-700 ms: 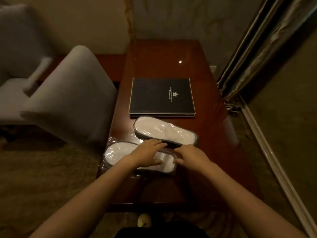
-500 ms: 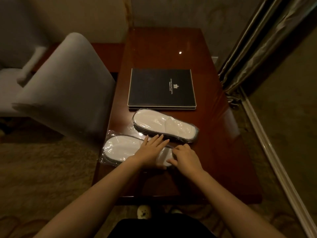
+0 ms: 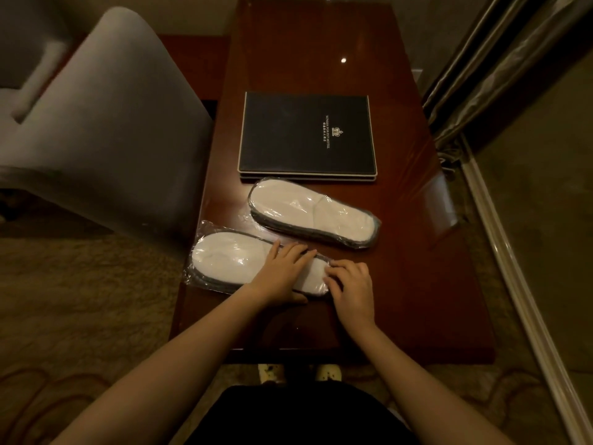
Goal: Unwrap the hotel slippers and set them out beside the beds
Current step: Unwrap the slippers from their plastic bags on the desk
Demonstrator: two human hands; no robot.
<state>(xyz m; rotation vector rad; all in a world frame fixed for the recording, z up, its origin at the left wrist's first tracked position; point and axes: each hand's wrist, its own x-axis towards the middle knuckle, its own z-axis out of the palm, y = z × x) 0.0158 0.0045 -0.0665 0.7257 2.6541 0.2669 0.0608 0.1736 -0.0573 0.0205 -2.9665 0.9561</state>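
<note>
Head view, two wrapped slipper packs [image 3: 313,216], two hands [image 3: 282,274]

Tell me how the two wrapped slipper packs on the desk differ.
The near slipper pack lies under both hands: the left hand rests flat on it and the right hand is at its right end; the far slipper pack is untouched. The near pack sits by the desk's left edge, the far pack beside the black folder. Both are white, grey-edged, in clear plastic.
</note>
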